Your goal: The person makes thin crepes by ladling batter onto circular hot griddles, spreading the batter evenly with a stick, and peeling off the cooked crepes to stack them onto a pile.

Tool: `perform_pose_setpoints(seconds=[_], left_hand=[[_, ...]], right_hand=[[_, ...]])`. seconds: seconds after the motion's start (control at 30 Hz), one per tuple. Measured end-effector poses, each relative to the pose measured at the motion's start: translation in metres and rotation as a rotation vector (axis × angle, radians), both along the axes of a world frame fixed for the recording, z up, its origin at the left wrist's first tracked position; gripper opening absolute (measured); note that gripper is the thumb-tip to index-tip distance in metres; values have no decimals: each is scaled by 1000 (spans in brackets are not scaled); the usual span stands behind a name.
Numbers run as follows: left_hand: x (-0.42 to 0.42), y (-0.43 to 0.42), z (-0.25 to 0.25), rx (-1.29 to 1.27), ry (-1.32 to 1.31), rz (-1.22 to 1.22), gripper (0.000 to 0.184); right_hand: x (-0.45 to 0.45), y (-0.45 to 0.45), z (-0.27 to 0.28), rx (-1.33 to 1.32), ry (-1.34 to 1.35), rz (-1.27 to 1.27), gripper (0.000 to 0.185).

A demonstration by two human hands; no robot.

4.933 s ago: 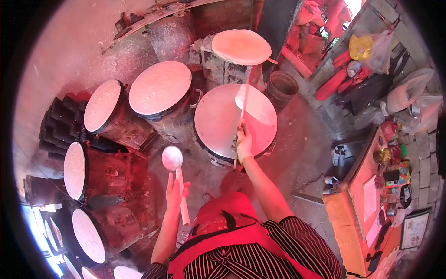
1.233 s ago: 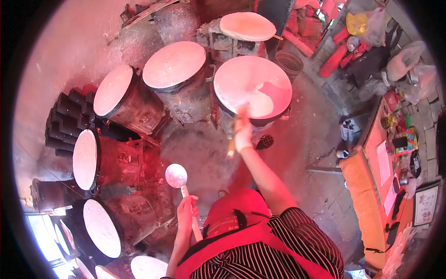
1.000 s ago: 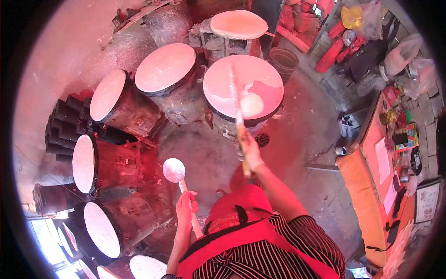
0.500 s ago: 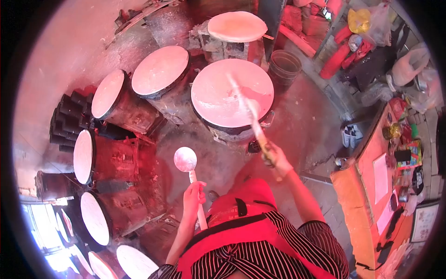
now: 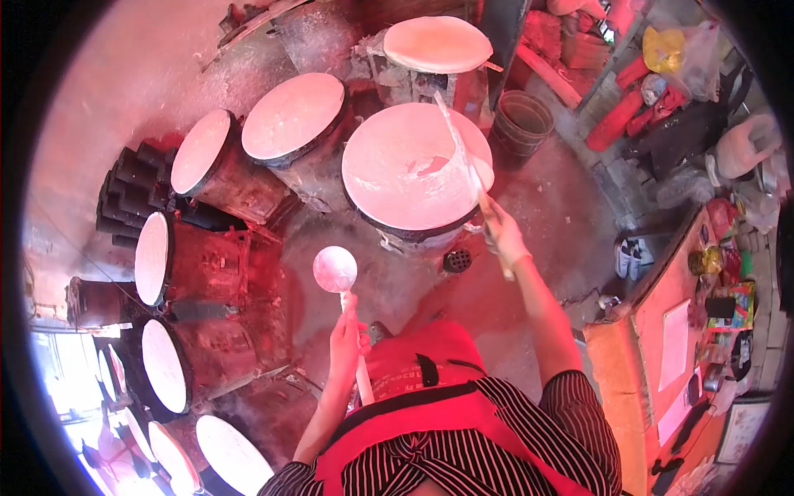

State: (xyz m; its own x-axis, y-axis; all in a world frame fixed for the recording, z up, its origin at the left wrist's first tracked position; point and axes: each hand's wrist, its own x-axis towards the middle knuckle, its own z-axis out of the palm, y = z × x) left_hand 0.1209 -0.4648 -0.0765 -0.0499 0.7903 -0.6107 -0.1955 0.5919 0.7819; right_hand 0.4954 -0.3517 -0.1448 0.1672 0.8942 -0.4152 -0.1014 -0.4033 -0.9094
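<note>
Upright in my left hand (image 5: 346, 343) is a long-handled ladle (image 5: 335, 269), its round bowl coated pale; the fingers wrap its handle in front of my red apron (image 5: 426, 355). My right hand (image 5: 503, 231) closes around the handle of a long flat scraper (image 5: 460, 147). The blade lies over the right side of a round griddle (image 5: 385, 178) covered with a thin pale layer. Beside the blade, a darker patch (image 5: 430, 166) shows in that layer. Whether the blade touches the surface is hard to tell.
More round-topped drum stoves curve around the left, including one stove (image 5: 295, 116) and another (image 5: 203, 151). A farther round top (image 5: 438, 44) stands behind. A bucket (image 5: 523, 124) is right of the griddle. Dark cylinders (image 5: 132, 186) are stacked left; a cluttered table (image 5: 653, 331) stands right.
My right hand has moved forward and slightly right, bringing the scraper toward the griddle's right edge. The darker patch shows more plainly. My left hand still holds the ladle; the view has shifted slightly.
</note>
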Motion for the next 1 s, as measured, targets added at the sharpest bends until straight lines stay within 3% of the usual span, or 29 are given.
perform_pose_setpoints(seconds=[0.03, 0.07, 0.17, 0.23, 0.3, 0.37, 0.43, 0.5, 0.53, 0.57, 0.63, 0.77, 0.83, 0.9, 0.93, 1.0], left_hand=[[2, 3, 7, 4, 0, -7, 32], [2, 6, 12, 31, 31, 48, 33], [-26, 17, 15, 35, -35, 40, 33], [-45, 24, 11, 16, -137, -13, 34], [-56, 29, 10, 28, -165, -7, 29], [-61, 34, 11, -2, -112, 15, 22], [-69, 41, 9, -25, -138, -110, 16], [-73, 46, 6, -43, -190, -113, 14], [-75, 48, 5, -61, -234, -107, 13], [-79, 50, 6, -63, -238, -114, 13], [-87, 55, 8, -74, -292, -188, 14], [-93, 63, 9, -105, -314, -213, 15], [-91, 65, 7, -97, -313, -242, 14], [-89, 70, 6, -102, -302, -276, 14], [-88, 74, 6, -106, -289, -307, 14], [-86, 82, 0, -82, -276, -341, 15]], right_hand=[[-13, 14, -7, -33, -102, -18, 49], [-17, 36, -58, 18, -271, 18, 46], [-48, 16, -18, 352, -557, 214, 45], [-40, 4, -45, 332, -403, -9, 47], [-66, -7, -36, 150, 36, -501, 48], [-106, 3, -61, 298, -245, -510, 47], [-141, 28, -133, 522, -175, -424, 46], [-168, 30, -85, 276, -257, -188, 44], [-164, 31, -89, 180, -108, -155, 43], [-150, 26, -90, 171, 181, -298, 40], [-127, 4, -87, 293, -271, -403, 39], [-165, -26, -95, 278, -146, -586, 44], [-176, -12, -100, 230, -104, -377, 41], [-142, 17, -123, 454, -274, -358, 37], [-108, 39, -162, 511, -325, -476, 36], [-115, 17, -38, 127, -240, -500, 39]])
